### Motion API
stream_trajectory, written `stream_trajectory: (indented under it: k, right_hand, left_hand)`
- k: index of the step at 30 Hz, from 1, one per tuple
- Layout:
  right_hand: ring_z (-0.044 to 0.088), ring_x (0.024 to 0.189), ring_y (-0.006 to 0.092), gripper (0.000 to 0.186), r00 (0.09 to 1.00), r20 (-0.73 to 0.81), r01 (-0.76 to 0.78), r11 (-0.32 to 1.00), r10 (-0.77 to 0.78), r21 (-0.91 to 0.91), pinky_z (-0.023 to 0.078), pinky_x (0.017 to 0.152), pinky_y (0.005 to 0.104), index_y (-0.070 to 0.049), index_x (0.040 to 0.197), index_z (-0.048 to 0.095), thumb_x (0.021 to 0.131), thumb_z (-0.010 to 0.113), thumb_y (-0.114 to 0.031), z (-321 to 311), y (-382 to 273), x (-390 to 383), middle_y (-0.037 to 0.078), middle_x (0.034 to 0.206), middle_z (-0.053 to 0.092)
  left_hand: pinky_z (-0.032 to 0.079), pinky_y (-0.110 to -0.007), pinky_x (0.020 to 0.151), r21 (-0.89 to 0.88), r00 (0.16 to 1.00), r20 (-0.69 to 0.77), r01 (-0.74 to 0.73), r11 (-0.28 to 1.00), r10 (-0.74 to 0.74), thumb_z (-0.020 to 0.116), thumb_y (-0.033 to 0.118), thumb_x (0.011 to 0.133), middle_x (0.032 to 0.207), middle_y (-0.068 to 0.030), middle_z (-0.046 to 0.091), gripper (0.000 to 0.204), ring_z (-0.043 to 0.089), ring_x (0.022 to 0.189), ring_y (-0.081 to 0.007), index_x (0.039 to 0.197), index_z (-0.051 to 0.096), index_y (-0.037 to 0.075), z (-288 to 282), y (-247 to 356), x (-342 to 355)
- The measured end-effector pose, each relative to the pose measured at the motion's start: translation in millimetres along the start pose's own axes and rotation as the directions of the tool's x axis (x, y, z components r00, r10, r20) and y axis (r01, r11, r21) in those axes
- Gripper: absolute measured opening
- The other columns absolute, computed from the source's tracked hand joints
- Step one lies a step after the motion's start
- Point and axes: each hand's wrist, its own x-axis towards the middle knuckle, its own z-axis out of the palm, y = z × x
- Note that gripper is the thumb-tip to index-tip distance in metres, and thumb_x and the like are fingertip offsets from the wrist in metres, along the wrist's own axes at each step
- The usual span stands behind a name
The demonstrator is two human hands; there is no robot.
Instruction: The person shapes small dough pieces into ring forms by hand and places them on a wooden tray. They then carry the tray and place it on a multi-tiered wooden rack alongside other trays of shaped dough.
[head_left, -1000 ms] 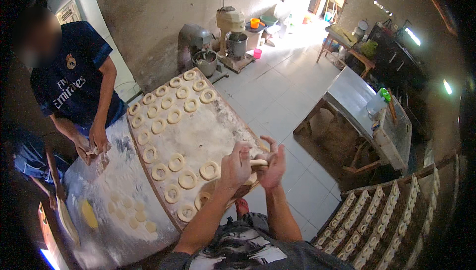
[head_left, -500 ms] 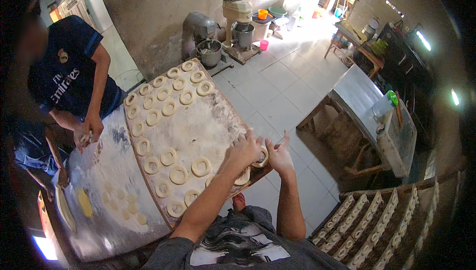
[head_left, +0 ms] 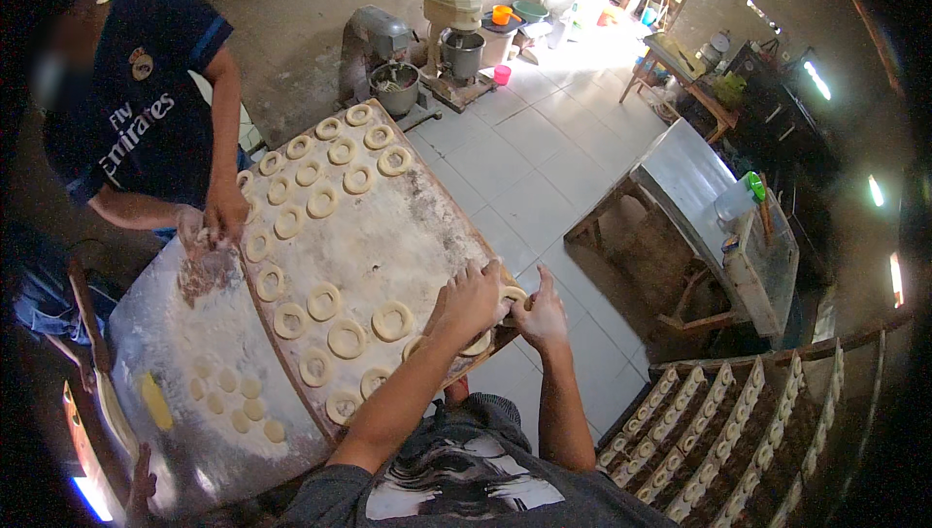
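Head view, and here's the action at the right-hand corner of the floured board (head_left: pixel 393 227): a dough ring (head_left: pixel 514 292) sits between the person's 2 hands! The left hand (head_left: pixel 472 295) comes in over the board, its fingers bunched together at the ring's left side; whether they clamp it, I cannot tell. Across from it, the right hand (head_left: pixel 542 317) has its forefinger raised, well apart from the thumb, and that thumb is up against the ring's right edge. Whether the ring rests on the board or is lifted, I cannot tell either.

More rings (head_left: pixel 347 339) fill the board's far end and left side. To the left, a co-worker's hands (head_left: pixel 212 224) come together over the floured table (head_left: pixel 199 465), with small dough discs (head_left: pixel 251 387) nearer this side.
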Motion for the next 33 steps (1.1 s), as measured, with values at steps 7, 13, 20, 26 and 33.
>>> stream_trajectory:
  k: [7,13,20,26,33]
  right_hand:
    - [0.057,0.111,0.0383,0.053,0.839,-0.247,0.429,0.869,-0.485,-0.247,0.046,0.094,0.0460,-0.006,0.137,0.051,0.090,0.060,-0.029,-0.6,-52.1,-40.2,0.024,0.134,0.047]
    - [0.063,0.082,0.0263,0.034,0.535,0.232,0.729,0.582,-0.813,0.360,0.051,0.078,0.0373,-0.006,0.125,0.060,0.091,0.060,-0.011,92.1,-212.7,-107.2,0.013,0.096,0.065]
    - [0.062,0.100,0.0393,0.031,0.029,0.690,0.964,0.202,-0.723,0.172,0.047,0.091,0.0457,-0.010,0.120,0.061,0.091,0.057,-0.022,272.9,-312.3,-216.1,0.021,0.104,0.064]
    - [0.066,0.094,0.0366,0.033,-0.097,0.852,0.976,0.119,-0.515,0.183,0.052,0.084,0.0473,-0.008,0.112,0.056,0.083,0.068,-0.021,300.3,-334.8,-227.1,0.020,0.097,0.068]
    - [0.064,0.090,0.0169,0.032,0.229,0.827,0.422,0.818,-0.514,0.392,0.052,0.077,0.0313,-0.006,0.115,0.052,0.090,0.068,-0.016,261.7,-331.5,-227.8,0.010,0.098,0.066]
  left_hand:
    - [0.050,-0.055,0.088,-0.247,0.997,-0.077,-0.030,0.969,0.012,0.061,0.031,0.087,0.112,-0.0266,0.062,0.055,0.063,0.100,-0.0427,0.132,0.051,0.002,-27.0,-19.9,-44.7]
    - [0.051,-0.049,0.086,-0.495,0.704,-0.627,-0.031,0.868,-0.333,0.059,0.011,0.084,0.111,-0.0260,0.061,0.043,0.063,0.100,-0.0406,0.126,0.054,0.003,-57.1,-159.1,-210.4]
    - [0.051,-0.050,0.077,-0.704,0.290,-0.430,0.485,0.519,-0.855,0.064,0.014,0.088,0.095,-0.0226,0.068,0.026,0.065,0.087,-0.0430,0.111,0.060,0.004,-33.4,-265.3,-424.3]
    - [0.051,-0.049,0.081,-0.705,0.385,-0.370,0.477,0.525,-0.846,0.067,0.022,0.087,0.093,-0.0238,0.068,0.037,0.066,0.092,-0.0424,0.117,0.058,0.002,-12.7,-284.9,-437.0]
    - [0.053,-0.044,0.080,-0.610,0.519,-0.543,0.296,0.735,-0.660,0.072,0.029,0.087,0.099,-0.0206,0.070,0.045,0.068,0.092,-0.0358,0.119,0.062,-0.002,-20.4,-305.9,-418.4]
